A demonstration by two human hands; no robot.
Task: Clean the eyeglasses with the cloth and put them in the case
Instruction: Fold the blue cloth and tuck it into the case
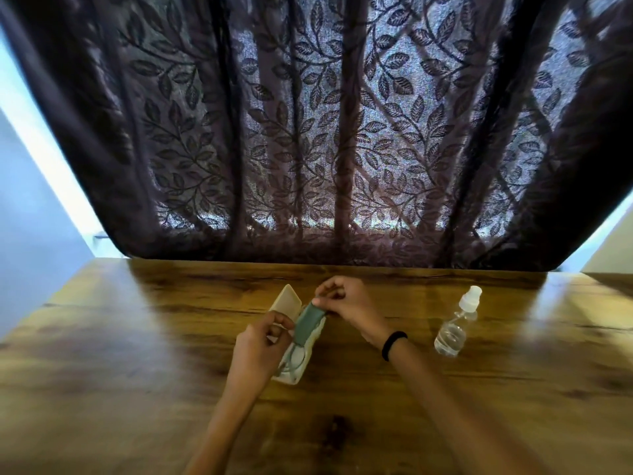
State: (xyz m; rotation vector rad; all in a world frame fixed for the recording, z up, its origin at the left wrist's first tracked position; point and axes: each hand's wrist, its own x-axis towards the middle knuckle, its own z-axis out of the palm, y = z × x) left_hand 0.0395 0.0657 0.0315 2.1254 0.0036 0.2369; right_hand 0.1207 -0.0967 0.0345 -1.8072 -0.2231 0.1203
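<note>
**A:** Nearest us, two bare forearms reach in over the near edge of the glossy brown wood-grain tabletop. What is leftmost?

**B:** The left grip, around the tabletop's middle. Its thumb and fingers are curled narrow, and I judge that they pinch the near end of the folded grey-green cloth, though the contact is too small to be sure.

**A:** And beneath the cloth?

**B:** The open cream oblong eyeglass case, lying lengthwise toward the far edge, with its lid tipped up on the far-left side. A thin grey rim and a pale lens show in its near half, so the thin-framed eyeglasses lie inside it. The cloth covers the far half.

**A:** Then the other hand?

**B:** The right grip pinches the cloth's far end with bent fingers, and a black band circles that wrist. Holding both ends probably keeps the cloth stretched flat over the case instead of bunched.

**A:** Is the cloth going in or coming out?

**B:** I cannot tell from this.

**A:** And further right?

**B:** A small clear plastic spray bottle with a white nozzle stands upright, well apart from the case toward the right edge. It looks reachable but out of the way. A dark leaf-patterned curtain hangs beyond the far edge.
</note>
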